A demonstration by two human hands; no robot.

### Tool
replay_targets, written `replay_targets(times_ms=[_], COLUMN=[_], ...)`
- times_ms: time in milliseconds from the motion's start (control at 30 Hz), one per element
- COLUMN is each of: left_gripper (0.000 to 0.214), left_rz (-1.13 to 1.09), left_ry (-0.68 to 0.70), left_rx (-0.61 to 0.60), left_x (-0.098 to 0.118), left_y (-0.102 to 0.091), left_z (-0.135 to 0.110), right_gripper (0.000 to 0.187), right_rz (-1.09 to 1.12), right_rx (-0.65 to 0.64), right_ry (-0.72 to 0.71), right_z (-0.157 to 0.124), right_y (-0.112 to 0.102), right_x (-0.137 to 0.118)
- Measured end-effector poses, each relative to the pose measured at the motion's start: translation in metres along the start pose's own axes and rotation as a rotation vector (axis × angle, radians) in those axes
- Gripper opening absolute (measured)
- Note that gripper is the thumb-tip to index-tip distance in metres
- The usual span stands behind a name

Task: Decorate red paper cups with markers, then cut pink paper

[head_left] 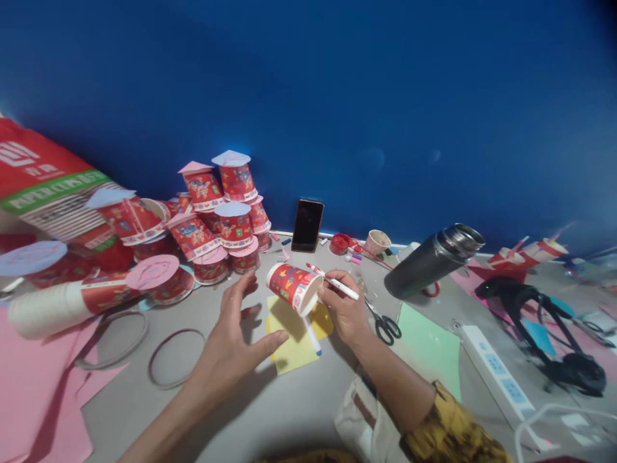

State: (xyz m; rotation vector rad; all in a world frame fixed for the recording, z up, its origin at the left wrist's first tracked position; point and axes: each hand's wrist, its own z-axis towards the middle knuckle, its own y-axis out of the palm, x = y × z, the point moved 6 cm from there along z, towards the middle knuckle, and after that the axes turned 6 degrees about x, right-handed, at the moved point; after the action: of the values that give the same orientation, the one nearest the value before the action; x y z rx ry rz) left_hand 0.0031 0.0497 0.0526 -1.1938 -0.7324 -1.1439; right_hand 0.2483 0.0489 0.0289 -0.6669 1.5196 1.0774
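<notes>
Left hand [241, 337]: centre of frame, left of the cup; open, thumb well apart from the fingers, nothing in its grasp. Right hand [347, 312]: just right of centre; fingers closed round a white marker [343, 285], red tip pointing to the upper left. Its fingertips are at the rim of the red printed paper cup [289, 286]; cannot tell whether they also bear the cup's weight.

Cup position: middle of frame, between the hands, tilted on its side, mouth toward the lower right, above the yellow paper [294, 357]. A blue-ended pen [312, 335] lies across that paper, its upper end hidden behind the cup.

Surroundings on the grey worktop [125, 411]: stacked cups [236, 231] with pink and pale-blue paper tops, left of centre; a row of nested cups [48, 312] on its side, far left; pink paper [38, 379], lower left. Dark phone [307, 225] upright near the blue wall [308, 116], top centre. Black-handled scissors [385, 328] just right of the right hand, beside a green sheet [429, 350]. Dark flask [424, 267], tilted in view, right of centre; white power strip [496, 370], lower right.
</notes>
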Motion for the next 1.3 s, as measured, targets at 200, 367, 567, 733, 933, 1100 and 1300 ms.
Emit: replay_targets(times_ms=[200,367,567,733,933,1100,1300], left_gripper=[0.103,0.099,0.086,0.079,0.086,0.084,0.082], left_rz=[-0.101,-0.192,-0.135,0.03,0.158,0.36,0.396], left_ry=[-0.041,-0.128,-0.118,0.003,0.119,0.363,0.444], left_rx=[0.074,0.179,0.166,0.187,0.112,0.099,0.071], left_x=[0.019,0.022,-0.003,-0.023,-0.018,0.0,0.009], left_y=[0.042,0.049,0.015,-0.005,0.001,0.0,0.005], left_z=[0.013,0.015,0.028,0.03,0.03,0.034,0.031], right_gripper=[0.049,0.045,0.043,0.054,0.049,0.046,0.018], right_rz=[0.158,0.157,0.198,0.411,0.412,0.245,-0.099], right_rx=[0.001,0.015,0.077,0.062,-0.071,-0.107,-0.123], right_ry=[0.079,0.095,0.201,0.372,0.443,0.315,-0.023], right_z=[0.005,0.0,0.007,0.016,0.013,0.002,-0.026], right_y=[0.004,0.004,-0.005,-0.006,-0.001,-0.002,0.001], right_x=[0.002,0.004,0.012,0.015,0.011,0.001,-0.028])
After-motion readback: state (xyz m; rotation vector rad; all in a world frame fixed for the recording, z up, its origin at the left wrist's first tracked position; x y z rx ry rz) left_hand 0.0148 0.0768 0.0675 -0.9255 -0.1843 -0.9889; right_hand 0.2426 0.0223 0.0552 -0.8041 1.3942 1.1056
